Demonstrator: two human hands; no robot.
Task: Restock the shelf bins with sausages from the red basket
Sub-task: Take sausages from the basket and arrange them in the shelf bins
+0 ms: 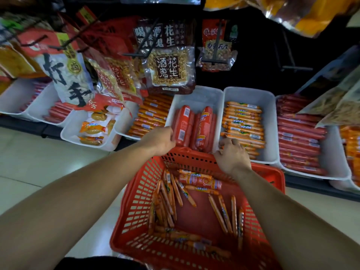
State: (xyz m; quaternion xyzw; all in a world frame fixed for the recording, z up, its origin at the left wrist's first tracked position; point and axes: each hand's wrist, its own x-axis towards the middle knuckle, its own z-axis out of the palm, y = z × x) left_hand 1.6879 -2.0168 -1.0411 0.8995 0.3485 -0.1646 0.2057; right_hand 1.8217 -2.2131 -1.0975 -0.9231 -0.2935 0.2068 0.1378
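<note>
Two hands reach over one red basket [136, 191] to the white shelf bins. The left hand [159, 141] curls round the near end of a fat red sausage [183, 121] in the middle bin [196, 96]. The right hand [231, 155] lies fingers-down on thin orange sausages [243, 123] in the neighbouring bin [251, 94], its grip impossible to tell. Some twenty loose sausages [218, 213] lie in the basket below both wrists.
</note>
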